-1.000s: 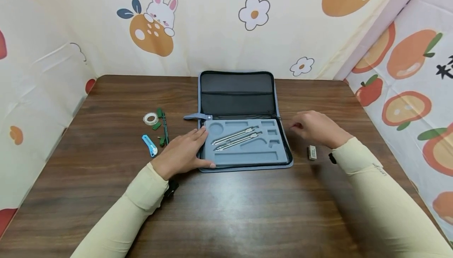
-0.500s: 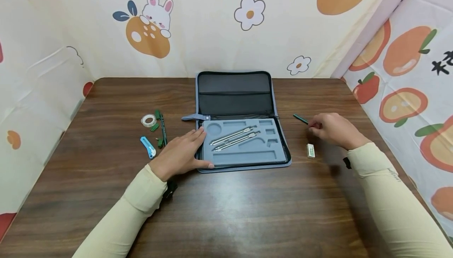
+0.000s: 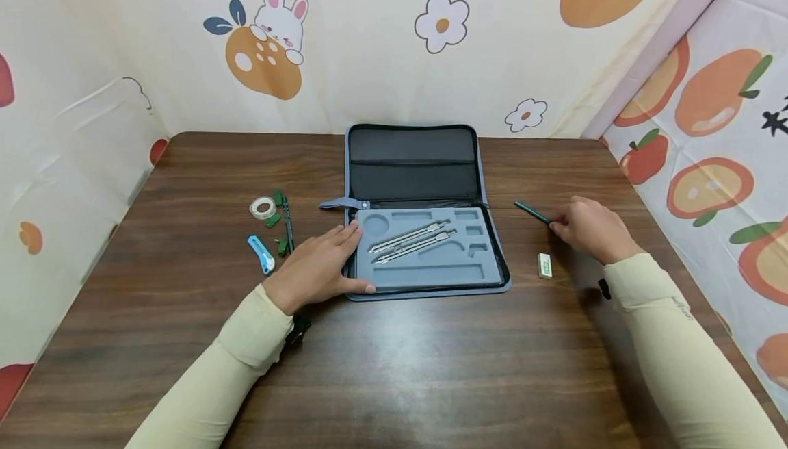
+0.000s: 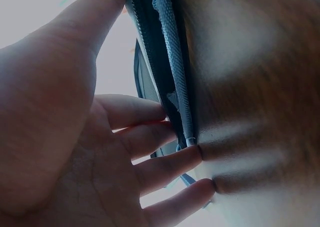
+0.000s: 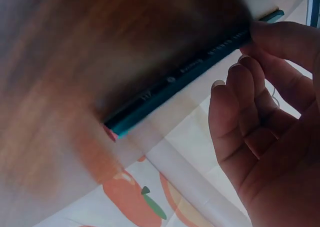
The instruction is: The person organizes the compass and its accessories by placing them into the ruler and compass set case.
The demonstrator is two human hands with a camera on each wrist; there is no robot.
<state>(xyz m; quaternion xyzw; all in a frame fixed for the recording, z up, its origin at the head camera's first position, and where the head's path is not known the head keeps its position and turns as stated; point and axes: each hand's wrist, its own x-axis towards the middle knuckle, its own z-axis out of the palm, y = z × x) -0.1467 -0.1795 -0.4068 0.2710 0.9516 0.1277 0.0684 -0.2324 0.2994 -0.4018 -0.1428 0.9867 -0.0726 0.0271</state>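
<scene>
My right hand (image 3: 591, 230) pinches a dark green pencil (image 3: 532, 212) near one end, right of the case. In the right wrist view the pencil (image 5: 180, 77) lies between thumb and index finger, and its reddish end points away from the hand. My left hand (image 3: 317, 267) rests along the left edge of the open blue zip case (image 3: 431, 291), fingers fairly straight and thumb at the front corner. In the left wrist view its fingers (image 4: 170, 169) reach along the zipped side. Two silver compass-like drawing tools (image 3: 411, 244) lie on the grey-blue moulded tray (image 3: 431, 274).
A white eraser (image 3: 544, 265) lies in front of the right hand. Left of the case are a roll of white tape (image 3: 263, 208), a blue cutter (image 3: 261, 254), a dark green pencil-like stick (image 3: 287, 220) and small green pieces (image 3: 273, 220). Printed curtains surround the table.
My right hand has moved right, away from the case, and the pencil now shows on the table side of its fingers. The left hand stays on the case.
</scene>
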